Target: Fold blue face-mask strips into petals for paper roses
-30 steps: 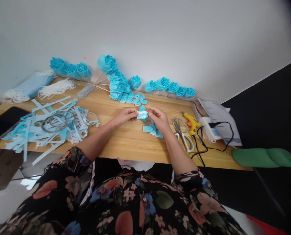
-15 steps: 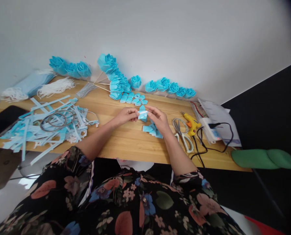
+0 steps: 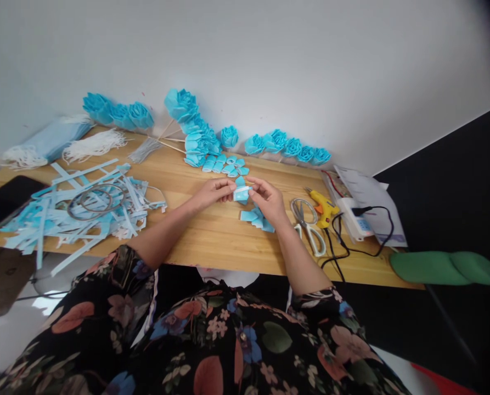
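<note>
left fingers (image 3: pixel 227 189): pinched | right fingers (image 3: pixel 260 185): pinched | forearms (image 3: pixel 166 233) (bare): angled inward

Craft workspace: wooden desk (image 3: pixel 212 241) against pale wall (image 3: pixel 245 60); yellow glue gun (image 3: pixel 326 209), scissors (image 3: pixel 305 224), blue flowers (image 3: pixel 195 134), heaped cut strips (image 3: pixel 80 230)

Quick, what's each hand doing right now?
Left hand: closed, holding one side of the blue piece.
Right hand: closed, holding its other side.

Lt-blue pc (image 3: pixel 240 195), small & folded, w/ white band across it, band slightly aslant. Blue pointed bit (image 3: pixel 240 180) sticks out on far side; can't tell if same pc. Held btwn fingertips of L hand (image 3: pixel 214 195) & R hand (image 3: pixel 270 202), over worktop (image 3: pixel 212 236); folds too small to read.
</note>
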`<state>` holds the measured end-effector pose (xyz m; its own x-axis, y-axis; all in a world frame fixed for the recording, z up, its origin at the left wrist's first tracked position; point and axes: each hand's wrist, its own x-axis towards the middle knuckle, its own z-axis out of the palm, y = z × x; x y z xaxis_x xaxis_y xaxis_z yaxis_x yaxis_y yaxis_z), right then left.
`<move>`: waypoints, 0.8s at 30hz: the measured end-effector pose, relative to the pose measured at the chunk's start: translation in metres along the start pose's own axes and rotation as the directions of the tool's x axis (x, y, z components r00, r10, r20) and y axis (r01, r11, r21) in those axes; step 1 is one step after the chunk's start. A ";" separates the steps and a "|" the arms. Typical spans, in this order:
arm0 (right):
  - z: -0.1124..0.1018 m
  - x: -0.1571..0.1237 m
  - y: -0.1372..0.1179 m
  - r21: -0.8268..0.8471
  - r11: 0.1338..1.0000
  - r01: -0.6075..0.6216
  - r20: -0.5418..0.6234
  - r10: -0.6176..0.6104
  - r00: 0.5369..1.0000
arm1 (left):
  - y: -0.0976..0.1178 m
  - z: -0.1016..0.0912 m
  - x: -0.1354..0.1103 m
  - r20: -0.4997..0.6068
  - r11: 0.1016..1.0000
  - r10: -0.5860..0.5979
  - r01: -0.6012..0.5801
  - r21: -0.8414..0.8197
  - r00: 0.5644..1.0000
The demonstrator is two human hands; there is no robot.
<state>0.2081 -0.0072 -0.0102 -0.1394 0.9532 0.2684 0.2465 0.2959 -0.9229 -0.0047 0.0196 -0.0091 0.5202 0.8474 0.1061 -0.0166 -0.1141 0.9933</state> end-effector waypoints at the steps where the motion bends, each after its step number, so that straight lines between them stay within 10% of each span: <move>1: 0.000 0.000 -0.001 -0.024 1.000 0.009 0.006 -0.009 1.000 | -0.001 0.000 0.000 -0.004 1.000 -0.001 0.001 -0.005 1.000; 24: 0.002 -0.004 -0.008 -0.128 0.989 0.068 0.045 -0.063 0.997 | -0.003 0.000 -0.001 0.037 1.000 -0.023 0.023 -0.005 0.999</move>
<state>0.2050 -0.0136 -0.0044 -0.1972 0.9291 0.3129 0.3576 0.3654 -0.8594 -0.0050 0.0189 -0.0117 0.5516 0.8301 0.0811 -0.0083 -0.0918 0.9957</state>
